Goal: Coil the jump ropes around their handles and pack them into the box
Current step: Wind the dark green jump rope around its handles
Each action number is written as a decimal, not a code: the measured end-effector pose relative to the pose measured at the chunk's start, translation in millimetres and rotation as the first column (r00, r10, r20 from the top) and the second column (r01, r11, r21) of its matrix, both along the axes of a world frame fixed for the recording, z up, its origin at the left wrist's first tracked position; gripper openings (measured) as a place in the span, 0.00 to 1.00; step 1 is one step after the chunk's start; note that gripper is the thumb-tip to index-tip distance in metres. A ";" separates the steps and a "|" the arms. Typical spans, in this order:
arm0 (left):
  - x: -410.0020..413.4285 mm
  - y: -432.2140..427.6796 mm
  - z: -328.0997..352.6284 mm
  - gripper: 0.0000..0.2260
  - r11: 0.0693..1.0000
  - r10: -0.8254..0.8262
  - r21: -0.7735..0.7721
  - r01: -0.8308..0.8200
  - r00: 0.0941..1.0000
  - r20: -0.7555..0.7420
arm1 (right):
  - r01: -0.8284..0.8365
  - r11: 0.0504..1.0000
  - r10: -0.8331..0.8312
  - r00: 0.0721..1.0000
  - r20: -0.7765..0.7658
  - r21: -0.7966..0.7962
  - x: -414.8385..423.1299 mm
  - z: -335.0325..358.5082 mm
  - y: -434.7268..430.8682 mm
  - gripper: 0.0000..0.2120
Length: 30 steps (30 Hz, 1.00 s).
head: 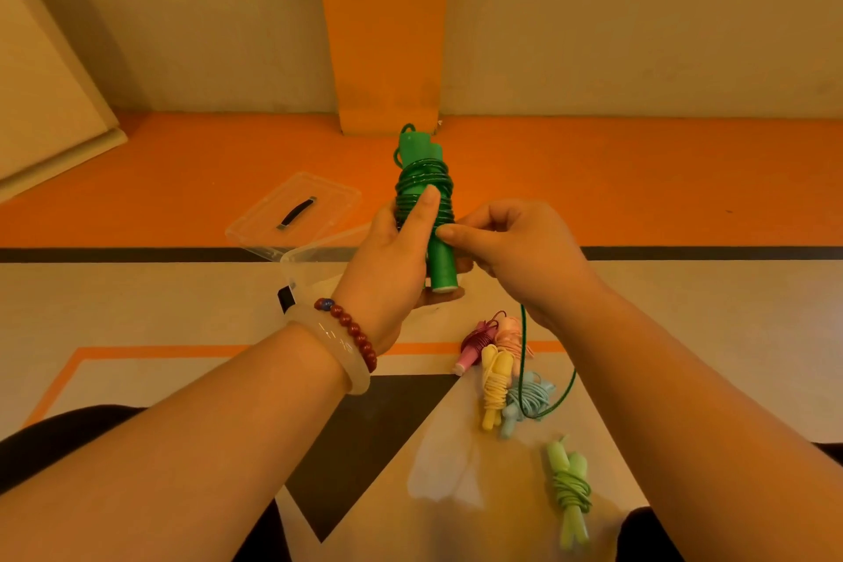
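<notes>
Green is the rope [424, 178] that I watch on my screen: most of it is wound in tight turns around the upper part of two green handles [441, 262]. The handles are held together, side by side, almost upright above the floor [684, 310]. The left hand [392, 256] grips the handles from the left, with its fingers curled behind them and its thumb lying straight along the turns. The right hand [515, 251] is closed on the rope: thumb and forefinger pinch it just beside the handles, at the lower edge of the turns, and the other fingers are curled. From under this hand the free part of the rope hangs down and makes a loop close over the floor. A clear box [303, 272] stands open on the floor, partly hidden behind the left hand, so I cannot tell what is inside. Its lid [319, 196] lies flat just behind it, with a dark handle on top. On the floor below the right forearm lie four coiled ropes close together: a red rope [479, 340], a pink rope [513, 335], a yellow rope [495, 383] and a blue rope [529, 395]. The hanging loop passes over the blue one. A pale green rope [568, 488], also coiled, lies apart from them, nearer to me. The left wrist carries a bead bracelet [356, 331] and a pale bangle [337, 351].
</notes>
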State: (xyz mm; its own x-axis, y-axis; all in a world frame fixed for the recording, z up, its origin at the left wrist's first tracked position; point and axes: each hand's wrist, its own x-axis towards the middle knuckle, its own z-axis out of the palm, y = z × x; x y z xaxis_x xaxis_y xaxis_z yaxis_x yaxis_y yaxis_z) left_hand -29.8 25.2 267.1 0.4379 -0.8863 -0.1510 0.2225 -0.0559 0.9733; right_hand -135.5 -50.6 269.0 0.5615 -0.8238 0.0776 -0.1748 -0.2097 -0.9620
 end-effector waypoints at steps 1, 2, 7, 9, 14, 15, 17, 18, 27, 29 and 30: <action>-0.1 0.7 0.0 0.14 1.000 0.021 -0.007 -0.021 1.000 0.012 | -0.004 1.000 0.003 1.000 -0.006 -0.014 0.2 0.5 0.0 0.08; 0.1 1.3 0.3 0.12 0.999 0.042 -0.015 -0.042 0.999 0.030 | -0.007 1.000 0.007 1.000 -0.014 -0.025 0.1 1.1 -0.3 0.08; 1.3 2.7 4.4 0.12 0.993 0.093 -0.076 -0.086 0.991 0.100 | -0.107 0.992 0.101 0.992 -0.077 -0.071 -7.0 10.7 -7.1 0.06; 0.6 3.4 5.3 0.13 0.991 0.113 -0.085 -0.103 0.987 0.111 | -0.130 0.985 0.118 0.987 -0.104 -0.112 -10.6 11.9 -10.6 0.06; -0.3 2.2 6.6 0.14 0.993 0.109 -0.056 -0.102 0.987 0.122 | -0.083 0.948 0.051 0.993 -0.111 -0.309 -13.6 8.2 -15.2 0.16; -0.5 2.2 6.2 0.15 0.995 0.095 -0.051 -0.090 0.989 0.116 | -0.105 0.947 0.076 0.991 -0.108 -0.303 -14.6 8.2 -15.4 0.24; -1.3 2.9 5.3 0.17 0.997 0.068 -0.029 -0.065 0.990 0.121 | -0.157 0.953 0.136 0.986 -0.094 -0.261 -15.9 8.6 -14.1 0.31; -1.5 3.0 5.4 0.17 0.998 0.053 -0.020 -0.051 0.992 0.116 | -0.173 0.955 0.159 0.984 -0.076 -0.240 -16.0 8.6 -13.0 0.31; 2.4 9.4 11.0 0.13 0.998 0.001 -0.060 0.007 0.991 0.131 | -0.226 0.948 0.238 0.971 0.028 -0.226 -13.4 5.3 -14.4 0.22; 3.7 9.3 9.4 0.12 0.998 0.024 -0.060 -0.014 0.985 0.173 | -0.210 0.942 0.219 0.976 0.008 -0.263 -12.6 3.6 -14.1 0.21; 4.5 9.2 8.7 0.11 0.998 0.035 -0.057 -0.025 0.982 0.187 | -0.200 0.937 0.206 0.978 -0.009 -0.287 -13.0 3.1 -14.7 0.21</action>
